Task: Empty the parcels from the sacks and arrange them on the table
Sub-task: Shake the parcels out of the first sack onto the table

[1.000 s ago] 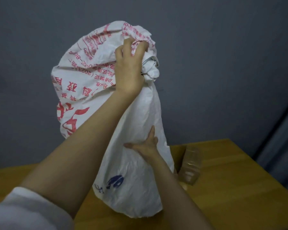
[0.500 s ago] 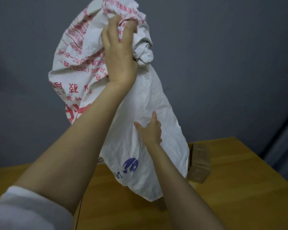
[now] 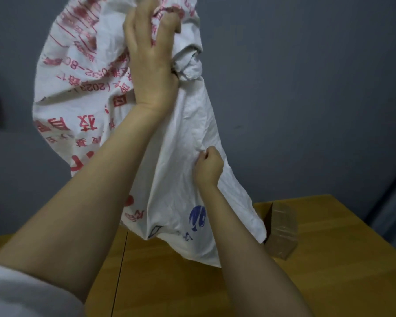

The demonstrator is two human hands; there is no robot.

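Sleeve (image 3: 21,291): white, at the near left corner, on the left arm.

Counter (image 3: 192,291): yellow-brown wood, one dark seam (image 3: 119,271) running away from the viewer.

Right hand (image 3: 208,167): raised at mid height, fingers curled, pinching a fold of the sack's side.

Sack (image 3: 185,124): white woven, creased, red lettering upside down, blue round mark near the lower edge. Held up over the counter between both hands. The lower hem hangs low above the wood; contact cannot be told.

Left hand (image 3: 151,58): highest, arm stretched up, fingers clamped round the bunched upper end of the sack. The hands are well apart, one above the other.

Parcel (image 3: 281,229): brown carton under glossy clear tape, standing on the counter's far right part, its left side hidden behind the sack.

Wall (image 3: 306,88): plain grey, behind everything.
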